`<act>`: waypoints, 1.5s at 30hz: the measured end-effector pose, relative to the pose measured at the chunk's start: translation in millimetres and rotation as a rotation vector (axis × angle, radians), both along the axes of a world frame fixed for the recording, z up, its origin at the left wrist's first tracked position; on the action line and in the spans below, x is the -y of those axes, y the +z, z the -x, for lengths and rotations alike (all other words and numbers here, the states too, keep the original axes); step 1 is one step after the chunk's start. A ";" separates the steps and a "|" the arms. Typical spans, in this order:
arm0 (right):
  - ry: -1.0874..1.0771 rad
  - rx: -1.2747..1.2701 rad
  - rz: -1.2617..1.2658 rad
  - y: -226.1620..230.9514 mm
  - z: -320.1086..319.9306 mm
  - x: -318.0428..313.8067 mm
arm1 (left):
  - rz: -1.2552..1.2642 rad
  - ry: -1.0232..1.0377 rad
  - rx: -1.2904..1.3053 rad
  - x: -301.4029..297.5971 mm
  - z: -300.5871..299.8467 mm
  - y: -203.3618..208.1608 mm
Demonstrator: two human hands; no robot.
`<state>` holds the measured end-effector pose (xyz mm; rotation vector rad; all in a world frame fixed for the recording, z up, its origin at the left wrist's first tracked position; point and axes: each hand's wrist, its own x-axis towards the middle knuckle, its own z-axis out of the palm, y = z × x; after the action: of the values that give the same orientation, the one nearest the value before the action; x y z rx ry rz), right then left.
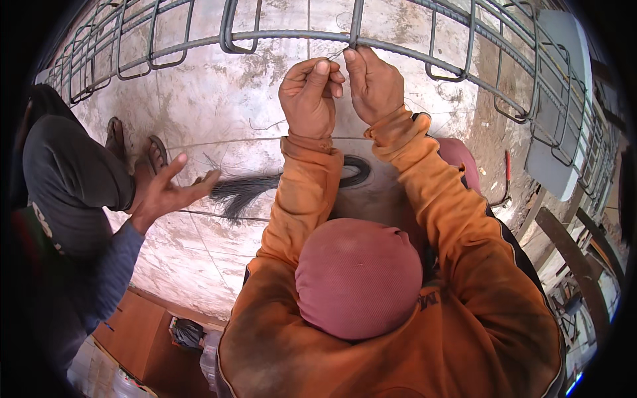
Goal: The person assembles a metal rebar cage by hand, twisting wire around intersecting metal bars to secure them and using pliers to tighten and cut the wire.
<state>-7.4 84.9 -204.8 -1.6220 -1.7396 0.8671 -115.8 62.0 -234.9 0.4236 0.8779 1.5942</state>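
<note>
Thin dark binding wire runs between my two hands at a rebar cage. My left hand is closed, pinching the wire between thumb and forefinger just below the long ribbed bar. Beside it, my right hand has its thumb and forefinger pressed together at the wire's other end. Its fingertips touch the spot where an upright stirrup meets the bar. A loose wire loop stands up next to that stirrup. Behind my left forearm lies a bundle of cut wire, bent over at one end.
On the left, a co-worker's open hand reaches toward the bundle's frayed ends. The co-worker's sandalled foot stands on the stained floor. A red-handled tool lies at right, near a grey board. A brown cabinet is at lower left.
</note>
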 end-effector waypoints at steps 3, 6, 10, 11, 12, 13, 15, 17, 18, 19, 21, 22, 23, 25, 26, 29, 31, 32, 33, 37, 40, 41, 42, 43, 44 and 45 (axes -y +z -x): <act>0.012 -0.012 0.039 1.5 -1.7 -1.2 | -0.037 -0.112 0.284 -16.4 1.3 -24.9; -0.018 -0.060 -0.032 3.8 0.3 -0.9 | -0.101 -0.244 0.382 -43.3 2.8 -43.6; -0.015 0.022 -0.091 -0.1 6.3 -1.1 | -0.380 -0.634 0.368 -103.0 33.6 -41.2; -0.032 0.003 -0.102 -0.3 7.0 -1.2 | -0.403 -0.715 0.313 -118.5 37.0 -33.4; -0.052 -0.011 -0.106 0.5 7.8 -0.6 | -0.417 -0.802 0.260 -128.4 37.0 -28.8; -0.070 -0.027 -0.109 1.7 9.0 -0.4 | -0.396 -0.798 0.303 -131.6 34.2 -24.7; -0.101 -0.042 -0.090 2.9 10.9 0.7 | -0.342 -0.790 0.388 -127.9 27.2 -18.3; -0.087 -0.050 -0.073 5.4 11.0 0.2 | -0.281 -0.628 0.622 -110.0 12.0 -24.1; -0.081 -0.055 -0.064 5.8 11.8 1.2 | -0.248 -0.544 0.735 -97.5 4.9 -31.5; -0.093 -0.079 -0.085 1.1 12.7 0.6 | -0.182 -0.436 0.832 -87.7 -1.2 -33.4; -0.081 -0.077 -0.040 2.9 10.4 1.0 | -0.043 -0.279 0.837 -70.0 -6.1 -26.8; -0.072 -0.077 -0.016 4.3 10.5 1.4 | 0.026 -0.197 0.836 -64.9 -6.1 -21.8; -0.072 -0.080 -0.051 1.5 11.2 2.8 | 0.002 -0.248 0.735 -59.4 -5.5 -31.9; -0.080 -0.082 -0.137 -0.2 12.2 2.7 | 0.102 -0.237 0.684 -51.7 -4.6 -29.1; -0.080 -0.088 -0.101 1.1 11.7 3.5 | 0.152 -0.230 0.657 -48.0 -3.6 -27.8; -0.083 -0.106 -0.022 7.7 13.5 2.5 | 0.120 -0.309 0.481 -48.7 12.6 -26.7; -0.104 -0.101 -0.002 9.6 13.5 2.9 | 0.140 -0.308 0.391 -53.1 13.2 -18.2; -0.089 -0.114 -0.007 9.4 12.9 3.3 | 0.155 -0.307 0.346 -57.1 12.2 -13.8; -0.084 -0.118 -0.019 6.7 5.9 1.3 | 0.164 -0.318 0.309 -65.8 4.3 -9.9; -0.064 -0.092 0.002 14.9 19.6 2.9 | -0.125 -0.406 0.443 -86.3 16.6 -4.9; -0.079 -0.004 0.060 8.8 14.0 3.9 | 0.162 -0.237 0.307 -69.0 16.3 13.0; -0.087 0.003 0.046 11.5 12.7 1.7 | 0.170 -0.284 0.209 -58.0 26.9 10.9; -0.104 0.014 0.035 12.1 9.8 2.0 | 0.147 -0.298 0.147 -44.7 31.2 13.2; -0.118 0.022 0.034 11.0 8.6 3.9 | 0.222 -0.287 -0.100 -29.9 37.5 23.2; -0.123 0.006 0.018 10.3 5.5 3.0 | 0.296 -0.236 -0.413 -19.2 35.3 46.8; -0.119 -0.019 0.008 11.0 7.5 3.1 | 0.207 -0.105 -0.647 -10.7 35.0 56.1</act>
<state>-14.9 81.8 -193.8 -1.6980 -1.6109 0.8306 -150.9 72.8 -178.7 0.8442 1.4658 1.2588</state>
